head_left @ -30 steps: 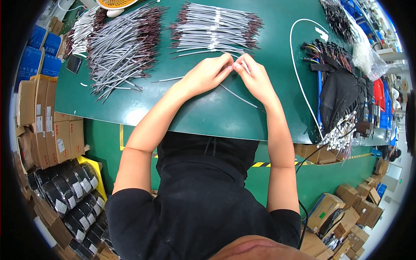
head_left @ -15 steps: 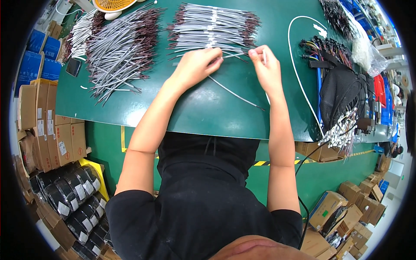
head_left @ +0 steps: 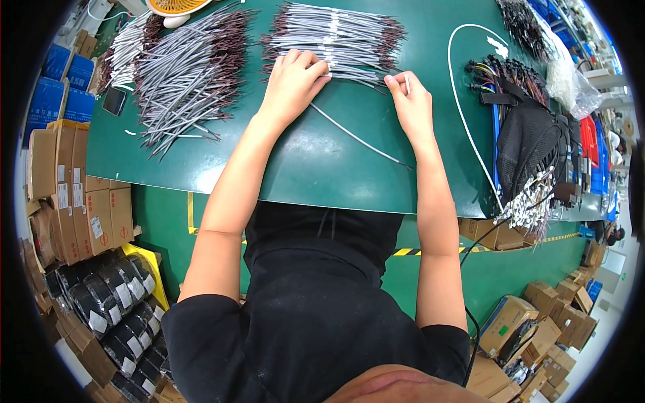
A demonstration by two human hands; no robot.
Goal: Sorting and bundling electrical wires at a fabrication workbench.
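Observation:
A row of grey cables (head_left: 306,37) with dark brown ends lies side by side on the green table, with white strips across its middle. My left hand (head_left: 290,87) is at the near edge of this row, its thumb and fingers closed on a grey cable there. From beneath that hand a single loose cable (head_left: 359,139) slants across the table toward the right. My right hand (head_left: 412,104) is by the row's right end, fingers curled around a thin white piece (head_left: 407,80) that is mostly hidden. Its thumb is close to the brown cable tips.
Left of the row lies a heap of grey cables (head_left: 181,74), with a phone (head_left: 114,102) beside it. A yellow basket (head_left: 176,5) stands at the back. A white cord (head_left: 453,87) curves on the right, near a black mesh bag (head_left: 527,138) and wire bundles (head_left: 531,205).
My left hand has moved away and slightly left, bringing a cable from between the hands down to the row's near edge. The right hand has barely moved.

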